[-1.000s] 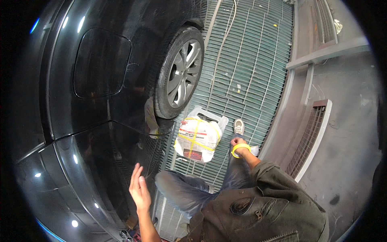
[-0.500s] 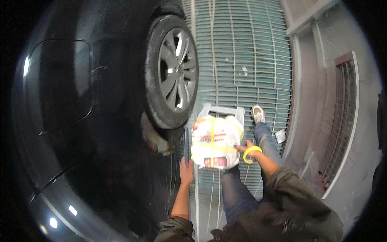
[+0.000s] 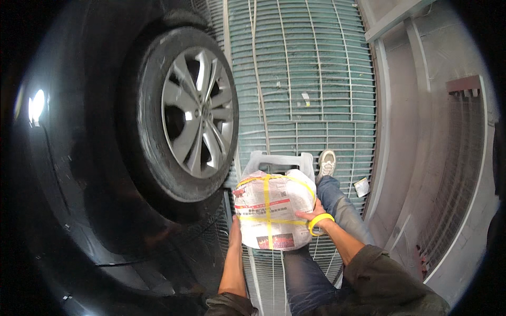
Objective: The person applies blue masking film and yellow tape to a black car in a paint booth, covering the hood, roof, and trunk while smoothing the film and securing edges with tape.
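A rounded bundle wrapped in newspaper (image 3: 274,211), bound crosswise with yellow tape, sits in front of my legs. It rests on or just above a grey plastic stool (image 3: 278,159), whose far edge shows behind it. My right hand (image 3: 313,211) grips the bundle's right side, thumb on top. Around my right wrist hangs a yellow tape roll (image 3: 321,224). My left hand (image 3: 235,230) presses along the bundle's left side, its fingers partly hidden by the edge. The bundle's underside and contents cannot be seen.
A black car with a grey-spoked wheel (image 3: 196,113) stands close on the left. Green floor (image 3: 337,137) under metal slats runs ahead. A grey wall with a barred grille (image 3: 456,174) closes the right. Small litter (image 3: 361,187) lies beside my right leg.
My left hand has come against the bundle's left side. The view has shifted, so the wheel looks larger and the bundle lower. My right hand stays on the bundle.
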Demonstrator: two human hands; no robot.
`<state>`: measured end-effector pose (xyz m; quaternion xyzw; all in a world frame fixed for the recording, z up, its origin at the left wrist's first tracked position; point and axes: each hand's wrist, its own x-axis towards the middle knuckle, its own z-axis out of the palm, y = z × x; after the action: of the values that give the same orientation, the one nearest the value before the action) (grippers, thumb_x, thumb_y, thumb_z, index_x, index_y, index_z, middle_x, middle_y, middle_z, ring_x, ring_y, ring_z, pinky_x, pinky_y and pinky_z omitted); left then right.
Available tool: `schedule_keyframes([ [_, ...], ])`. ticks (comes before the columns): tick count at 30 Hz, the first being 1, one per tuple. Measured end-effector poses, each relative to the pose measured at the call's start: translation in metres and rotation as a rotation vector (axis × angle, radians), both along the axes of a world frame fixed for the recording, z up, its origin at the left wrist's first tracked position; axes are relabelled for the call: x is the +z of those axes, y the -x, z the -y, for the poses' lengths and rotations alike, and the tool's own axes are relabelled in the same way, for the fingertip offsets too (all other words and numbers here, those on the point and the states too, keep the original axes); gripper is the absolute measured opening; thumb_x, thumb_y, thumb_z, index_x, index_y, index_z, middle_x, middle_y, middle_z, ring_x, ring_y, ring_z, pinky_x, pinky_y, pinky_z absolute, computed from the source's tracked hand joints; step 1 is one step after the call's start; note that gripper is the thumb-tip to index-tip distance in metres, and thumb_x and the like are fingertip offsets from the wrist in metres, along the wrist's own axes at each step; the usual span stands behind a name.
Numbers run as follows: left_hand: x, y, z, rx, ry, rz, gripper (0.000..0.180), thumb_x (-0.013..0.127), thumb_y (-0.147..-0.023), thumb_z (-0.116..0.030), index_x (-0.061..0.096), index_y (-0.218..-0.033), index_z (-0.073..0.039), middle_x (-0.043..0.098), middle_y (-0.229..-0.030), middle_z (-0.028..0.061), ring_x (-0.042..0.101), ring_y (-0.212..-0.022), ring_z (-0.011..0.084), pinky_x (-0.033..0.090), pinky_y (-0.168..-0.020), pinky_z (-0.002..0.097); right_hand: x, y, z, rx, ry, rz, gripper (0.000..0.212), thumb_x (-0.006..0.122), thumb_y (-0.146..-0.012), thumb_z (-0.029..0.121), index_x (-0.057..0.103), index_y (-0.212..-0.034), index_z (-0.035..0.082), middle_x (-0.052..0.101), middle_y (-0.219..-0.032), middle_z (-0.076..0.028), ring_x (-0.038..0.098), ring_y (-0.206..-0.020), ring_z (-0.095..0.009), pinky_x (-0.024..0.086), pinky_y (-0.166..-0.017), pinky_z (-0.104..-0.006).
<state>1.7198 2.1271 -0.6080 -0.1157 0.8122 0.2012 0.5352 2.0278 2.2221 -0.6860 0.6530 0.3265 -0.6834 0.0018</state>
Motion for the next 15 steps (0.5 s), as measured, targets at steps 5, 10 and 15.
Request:
schedule_keyframes([
  [5, 0.078, -0.031, -0.103, -0.413, 0.034, -0.225, 0.068, 0.050, -0.102, -0.059, 0.056, -0.147, -0.008, 0.065, -0.136, 0.0221, 0.059, -0.132, 0.0346, 0.042, -0.109, 0.0399, 0.052, -0.045, -0.092, 0.049, 0.093, 0.017, 0.129, 0.098, -0.057, 0.053, 0.032, -0.154, -0.003, 0.058, -0.143, -0.022, 0.058, -0.130, -0.032, 0.047, -0.110, -0.0390],
  [10, 0.142, -0.034, -0.250, -0.579, -0.063, -0.356, 0.062, 0.055, -0.100, -0.054, 0.061, -0.141, -0.008, 0.070, -0.126, 0.0233, 0.064, -0.125, 0.0385, 0.046, -0.105, 0.0435, 0.103, -0.048, -0.223, -0.001, -0.061, -0.013, 0.121, 0.098, -0.058, 0.051, 0.040, -0.147, -0.006, 0.061, -0.137, -0.023, 0.061, -0.126, -0.033, 0.049, -0.107, -0.0399],
  [15, 0.164, -0.025, -0.395, -0.606, -0.262, -0.411, 0.060, 0.052, -0.102, -0.051, 0.059, -0.142, -0.007, 0.067, -0.130, 0.0256, 0.058, -0.126, 0.0451, 0.042, -0.108, 0.0487, 0.133, -0.030, -0.366, -0.096, -0.229, -0.023, 0.111, 0.100, -0.060, 0.041, 0.044, -0.143, -0.007, 0.066, -0.129, -0.022, 0.065, -0.119, -0.030, 0.052, -0.103, -0.0395],
])
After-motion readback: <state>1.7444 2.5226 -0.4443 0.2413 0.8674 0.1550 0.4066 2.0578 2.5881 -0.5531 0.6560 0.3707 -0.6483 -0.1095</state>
